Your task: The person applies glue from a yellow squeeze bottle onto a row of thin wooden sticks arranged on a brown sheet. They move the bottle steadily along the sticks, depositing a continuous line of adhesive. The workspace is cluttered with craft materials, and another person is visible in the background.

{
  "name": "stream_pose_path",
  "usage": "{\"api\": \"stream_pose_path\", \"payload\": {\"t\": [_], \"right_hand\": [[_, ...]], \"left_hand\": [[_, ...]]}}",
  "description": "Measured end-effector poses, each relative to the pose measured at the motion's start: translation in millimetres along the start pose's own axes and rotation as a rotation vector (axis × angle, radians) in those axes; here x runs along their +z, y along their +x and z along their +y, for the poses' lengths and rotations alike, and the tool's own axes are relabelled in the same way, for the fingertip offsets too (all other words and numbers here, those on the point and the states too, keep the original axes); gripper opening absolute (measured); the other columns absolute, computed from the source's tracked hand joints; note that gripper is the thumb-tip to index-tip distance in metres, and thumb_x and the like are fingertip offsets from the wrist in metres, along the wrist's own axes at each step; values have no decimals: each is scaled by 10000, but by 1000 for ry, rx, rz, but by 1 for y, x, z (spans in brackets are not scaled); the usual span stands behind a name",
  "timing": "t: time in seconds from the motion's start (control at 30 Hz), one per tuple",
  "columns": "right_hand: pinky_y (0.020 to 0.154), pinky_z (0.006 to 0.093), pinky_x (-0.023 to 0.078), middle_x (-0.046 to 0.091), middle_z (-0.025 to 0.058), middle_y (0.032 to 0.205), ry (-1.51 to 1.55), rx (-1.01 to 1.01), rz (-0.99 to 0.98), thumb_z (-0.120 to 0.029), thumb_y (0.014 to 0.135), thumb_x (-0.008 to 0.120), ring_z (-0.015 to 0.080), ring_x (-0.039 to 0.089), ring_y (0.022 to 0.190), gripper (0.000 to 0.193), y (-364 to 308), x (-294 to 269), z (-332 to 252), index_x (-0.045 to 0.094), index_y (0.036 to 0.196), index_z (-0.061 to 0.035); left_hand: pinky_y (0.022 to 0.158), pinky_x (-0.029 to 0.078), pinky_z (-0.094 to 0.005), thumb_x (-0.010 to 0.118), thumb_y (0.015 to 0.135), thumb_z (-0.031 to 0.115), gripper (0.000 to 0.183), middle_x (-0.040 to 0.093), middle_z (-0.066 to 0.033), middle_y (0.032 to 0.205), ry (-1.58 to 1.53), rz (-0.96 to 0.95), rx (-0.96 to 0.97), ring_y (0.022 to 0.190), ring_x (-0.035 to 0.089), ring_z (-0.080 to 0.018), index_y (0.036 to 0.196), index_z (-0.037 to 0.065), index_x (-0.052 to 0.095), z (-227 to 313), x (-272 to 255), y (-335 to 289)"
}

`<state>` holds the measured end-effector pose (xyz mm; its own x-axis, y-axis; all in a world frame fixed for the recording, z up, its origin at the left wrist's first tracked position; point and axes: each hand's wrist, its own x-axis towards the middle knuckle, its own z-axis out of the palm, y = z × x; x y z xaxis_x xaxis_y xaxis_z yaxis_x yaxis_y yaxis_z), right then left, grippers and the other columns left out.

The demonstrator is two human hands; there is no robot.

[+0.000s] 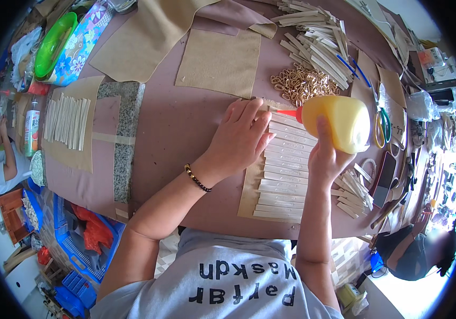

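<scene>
My right hand (pixel 326 157) grips a yellow squeeze bottle (pixel 347 119) with a red nozzle, tipped on its side. The nozzle tip points left, over the top end of a row of pale strips (pixel 286 170). Those strips lie side by side on a tan sheet (pixel 249 194), and small shiny wet spots show along them. My left hand (pixel 243 135) rests on the sheet's upper left edge, fingers stretched out and holding nothing. Just beyond the bottle sits a heap of small gold metal loops (pixel 302 84).
More pale strips (pixel 318 45) lie heaped at the back, others (pixel 353 194) at the right. Scissors (pixel 382 127) lie beyond the bottle. A second strip-covered sheet (pixel 87 154) is at left, near a stone slab (pixel 127 170). Leather pieces (pixel 220 61) lie behind. Other people sit at both sides.
</scene>
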<state>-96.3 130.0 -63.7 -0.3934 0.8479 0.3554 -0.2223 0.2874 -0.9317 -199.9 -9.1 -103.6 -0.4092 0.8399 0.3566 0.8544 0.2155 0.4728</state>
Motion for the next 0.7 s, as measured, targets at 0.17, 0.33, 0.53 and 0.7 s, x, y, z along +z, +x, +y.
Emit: {"api": "stream_pose_path", "payload": {"t": [0.17,0.33,0.53,0.7], "right_hand": [[838,299,498,682,68,982,-23,-9,-42,-78,802,780,150,640,901,312,-2,8,0,643,1062,28],[868,306,495,676,80,1038,-62,-14,8,-70,791,788,158,635,946,361,-1,-11,3,635,1103,26],[929,334,491,638,107,1124,-19,28,150,1,798,756,180,623,1018,433,3,-47,7,572,1188,33],[927,339,499,635,104,1132,4,18,233,-3,798,756,183,625,1025,443,7,-63,1,564,1196,26]], "left_hand": [[1016,378,-478,624,884,212,375,443,-193,1290,8,-13,-5,1201,439,-382,1191,33,504,0,-2,1],[1017,376,-480,625,885,216,377,445,-191,1287,3,-14,1,1198,442,-382,1192,30,510,-1,0,0],[1013,380,-474,628,886,217,372,447,-189,1277,-6,-12,12,1189,448,-376,1187,27,520,-1,-1,0],[997,388,-469,627,887,217,369,452,-183,1258,6,2,32,1138,472,-355,1187,29,522,-2,0,2]]}}
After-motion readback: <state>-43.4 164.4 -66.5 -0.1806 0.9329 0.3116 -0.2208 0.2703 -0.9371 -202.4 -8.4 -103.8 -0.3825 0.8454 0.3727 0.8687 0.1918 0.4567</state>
